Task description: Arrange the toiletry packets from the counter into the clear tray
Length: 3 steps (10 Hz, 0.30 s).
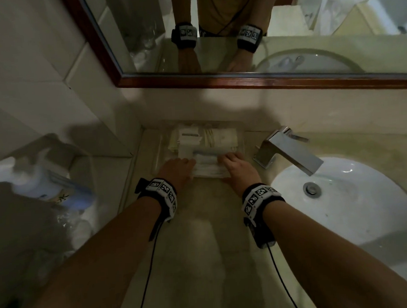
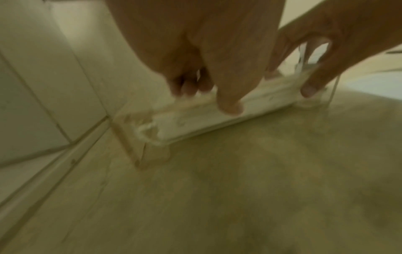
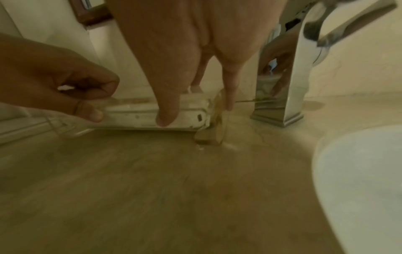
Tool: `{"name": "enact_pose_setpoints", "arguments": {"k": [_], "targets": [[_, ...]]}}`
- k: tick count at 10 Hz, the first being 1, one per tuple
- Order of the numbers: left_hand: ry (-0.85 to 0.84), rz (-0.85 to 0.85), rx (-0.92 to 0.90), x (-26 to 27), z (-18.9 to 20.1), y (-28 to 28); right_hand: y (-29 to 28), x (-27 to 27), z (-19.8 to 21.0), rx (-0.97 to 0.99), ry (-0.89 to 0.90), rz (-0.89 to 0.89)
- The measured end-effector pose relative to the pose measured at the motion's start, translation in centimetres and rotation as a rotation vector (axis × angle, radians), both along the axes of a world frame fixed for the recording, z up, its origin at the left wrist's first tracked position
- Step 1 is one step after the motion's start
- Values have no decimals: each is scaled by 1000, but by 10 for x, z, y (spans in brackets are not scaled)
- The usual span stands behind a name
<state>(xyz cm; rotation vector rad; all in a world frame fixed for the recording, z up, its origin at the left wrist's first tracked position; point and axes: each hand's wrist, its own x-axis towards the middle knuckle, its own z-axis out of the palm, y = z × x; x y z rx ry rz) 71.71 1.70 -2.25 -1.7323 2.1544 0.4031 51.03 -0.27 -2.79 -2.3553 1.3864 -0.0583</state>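
Note:
A clear tray (image 1: 156, 154) stands on the counter against the back wall, holding several white toiletry packets (image 1: 211, 139). Both hands are at its near edge, on a white packet (image 1: 208, 171) lying along the front. My left hand (image 1: 186, 165) holds the packet's left end, fingers curled over the top and thumb in front (image 2: 230, 106). My right hand (image 1: 226, 160) pinches its right end, fingers reaching down inside the tray and thumb (image 3: 167, 116) at the front. Through the clear front wall the packet (image 3: 135, 113) shows white. The wrist views are blurred.
A chrome faucet (image 1: 290, 151) stands just right of the tray, with the white basin (image 1: 343, 204) beyond it. A tiled wall closes the left side, with bottles and plastic-wrapped items (image 1: 40, 183) on a lower ledge. A wood-framed mirror (image 1: 238, 32) hangs above. Beige counter (image 1: 203, 237) lies in front.

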Motion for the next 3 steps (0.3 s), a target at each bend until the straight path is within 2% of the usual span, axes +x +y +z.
{"name": "enact_pose_setpoints", "arguments": {"k": [2,3], "targets": [[-103,122,83,-12,14,5,7,-9,20,84,45,25],[-92,136,93,-21,23,9,6,-16,35,127,103,38]]}}
